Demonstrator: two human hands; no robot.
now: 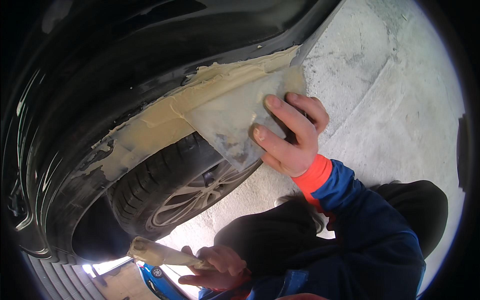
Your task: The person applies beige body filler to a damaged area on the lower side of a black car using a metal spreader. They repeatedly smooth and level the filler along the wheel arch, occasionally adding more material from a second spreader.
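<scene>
My right hand [295,132] is closed on a wide, flexible, whitish spreader [225,122], its fingers pressing on the sheet's face. The spreader's upper edge rests against beige filler [155,120], which coats the wheel-arch edge of a black car [125,60] in an uneven band. At the lower left, my left hand [217,267] grips a filler-smeared putty knife [162,253] by its narrow end. The putty knife's broad, beige-coated end points left, apart from the car's panel. Part of its handle is hidden by the fingers.
Below the arch is a tire [150,180] with a silver spoked wheel [195,197], partly behind the spreader. Rough grey concrete floor [390,115] stretches to the right. My bent legs [270,225] are close beneath my arms. A blue car [160,280] stands in the background.
</scene>
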